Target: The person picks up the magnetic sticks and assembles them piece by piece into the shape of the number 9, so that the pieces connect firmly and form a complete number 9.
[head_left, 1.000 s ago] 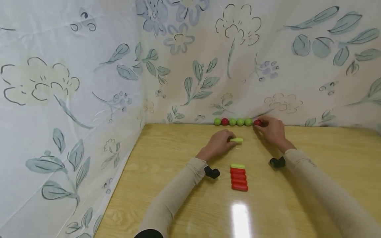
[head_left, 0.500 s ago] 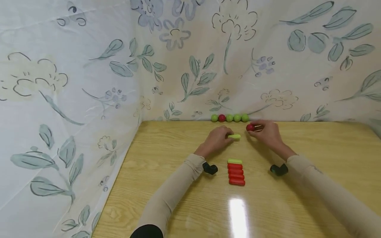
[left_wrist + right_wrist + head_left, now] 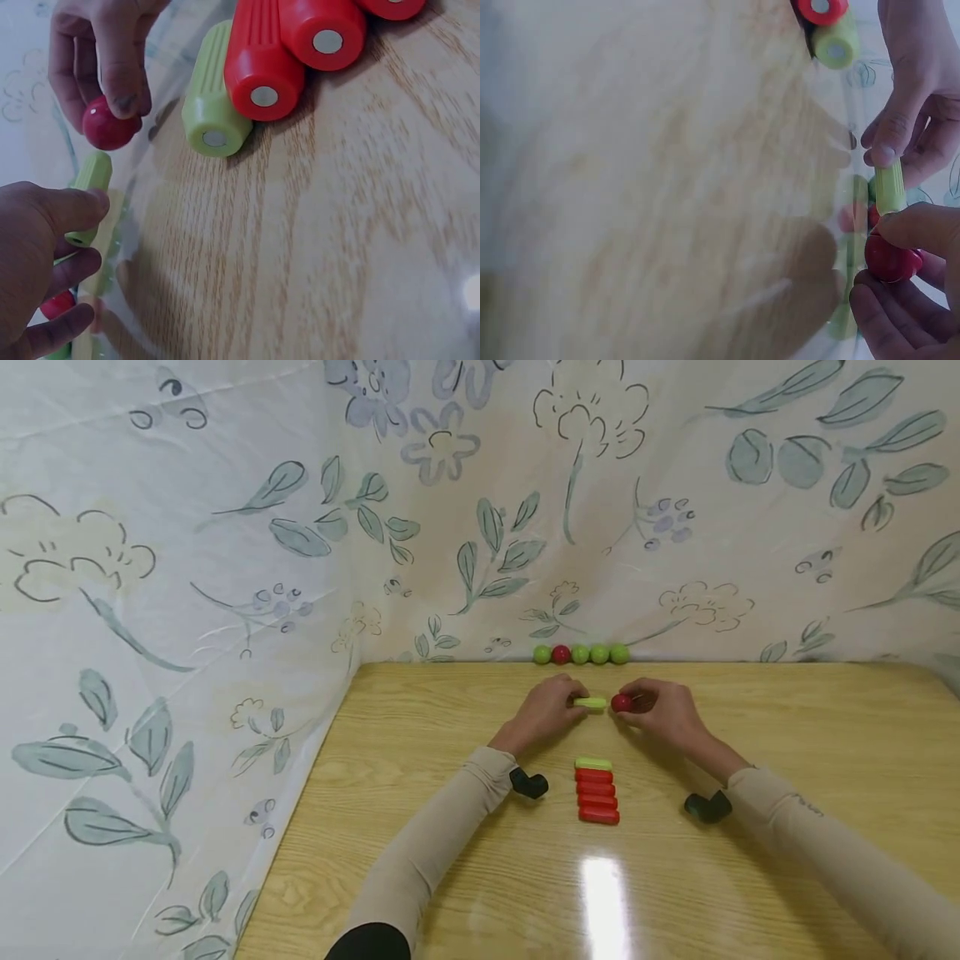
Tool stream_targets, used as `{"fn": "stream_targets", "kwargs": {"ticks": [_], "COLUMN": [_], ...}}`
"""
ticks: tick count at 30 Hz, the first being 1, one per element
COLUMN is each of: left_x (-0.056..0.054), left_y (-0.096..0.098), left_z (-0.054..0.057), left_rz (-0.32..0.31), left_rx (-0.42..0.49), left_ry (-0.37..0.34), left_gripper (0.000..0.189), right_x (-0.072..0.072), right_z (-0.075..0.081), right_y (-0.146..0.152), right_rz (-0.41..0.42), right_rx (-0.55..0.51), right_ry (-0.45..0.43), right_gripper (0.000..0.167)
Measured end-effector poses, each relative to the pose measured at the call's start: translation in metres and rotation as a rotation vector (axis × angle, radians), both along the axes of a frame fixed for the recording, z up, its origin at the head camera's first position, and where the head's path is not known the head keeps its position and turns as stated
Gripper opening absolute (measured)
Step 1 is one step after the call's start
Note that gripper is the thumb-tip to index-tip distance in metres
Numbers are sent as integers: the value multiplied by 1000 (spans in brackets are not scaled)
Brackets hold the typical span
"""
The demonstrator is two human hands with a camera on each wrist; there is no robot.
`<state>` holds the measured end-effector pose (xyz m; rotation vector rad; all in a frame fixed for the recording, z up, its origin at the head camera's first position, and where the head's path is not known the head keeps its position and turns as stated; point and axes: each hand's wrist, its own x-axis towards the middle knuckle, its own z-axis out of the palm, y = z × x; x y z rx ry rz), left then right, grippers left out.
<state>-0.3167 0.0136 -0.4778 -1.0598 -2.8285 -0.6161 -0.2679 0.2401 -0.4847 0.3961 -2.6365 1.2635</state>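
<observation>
My left hand point(image 3: 543, 712) pinches a light green magnetic rod point(image 3: 591, 702) near one end, its free end pointing right. Facing it, my right hand point(image 3: 667, 714) holds a red ball point(image 3: 622, 702) between thumb and fingers. In the left wrist view a narrow gap shows between the ball point(image 3: 109, 124) and the rod's tip point(image 3: 95, 165). Nearer on the table lies a stack-like row of rods: one light green rod point(image 3: 593, 764) at the far side, then several red rods point(image 3: 597, 802), side by side. Metal discs show on their ends in the left wrist view.
Along the table's back edge stands a row of balls: several green balls point(image 3: 599, 653) and one red ball point(image 3: 561, 654). A flowered cloth point(image 3: 450, 527) hangs behind and on the left of the wooden table point(image 3: 420, 727). Light glares on the tabletop near the front.
My right hand has taken the red ball from the right end of the back row and brought it nearer, close to the rod's end. The left hand stays almost where it was.
</observation>
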Motion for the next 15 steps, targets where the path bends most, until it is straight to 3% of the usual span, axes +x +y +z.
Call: {"fn": "stream_targets", "kwargs": {"ticks": [15], "left_x": [-1], "left_y": [2], "left_z": [-4], "left_rz": [-7], "left_rx": [11], "left_ry": [-38], "left_gripper": [22], "right_x": [-3], "right_z": [-8], "right_y": [-1], "right_rz": [37], "right_rx": [22], "right_ry": [43], "right_gripper": [33]}}
